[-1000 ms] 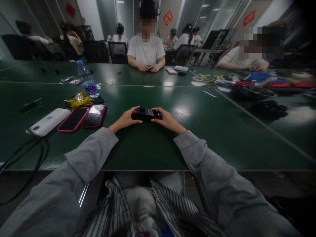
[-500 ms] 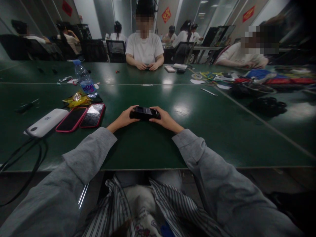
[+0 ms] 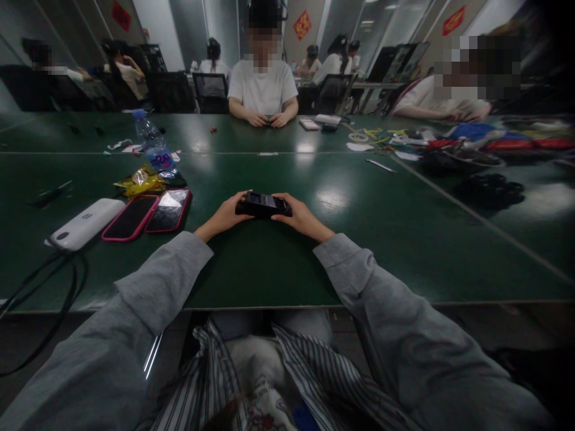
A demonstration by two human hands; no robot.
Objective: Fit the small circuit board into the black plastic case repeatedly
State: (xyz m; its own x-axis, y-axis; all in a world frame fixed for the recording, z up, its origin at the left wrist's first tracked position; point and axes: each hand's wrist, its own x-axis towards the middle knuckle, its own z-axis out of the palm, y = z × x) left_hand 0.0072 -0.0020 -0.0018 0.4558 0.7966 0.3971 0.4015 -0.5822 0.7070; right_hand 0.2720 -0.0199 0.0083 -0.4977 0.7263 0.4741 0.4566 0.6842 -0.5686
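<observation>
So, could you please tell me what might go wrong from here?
The black device might slip if either grip loosens, since the left hand and right hand hold it by its opposite ends. The black cable droops past the near edge of the table by the left sleeve, so a moving arm could snag it.

Behind the green counter (image 3: 265, 269) stand black chairs (image 3: 171, 93) and a wall (image 3: 314, 15) with red signs (image 3: 302, 25); the counter shines.

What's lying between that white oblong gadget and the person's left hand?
In the head view, first a red-cased phone, then another phone beside it, then bare green table up to the left hand.
</observation>
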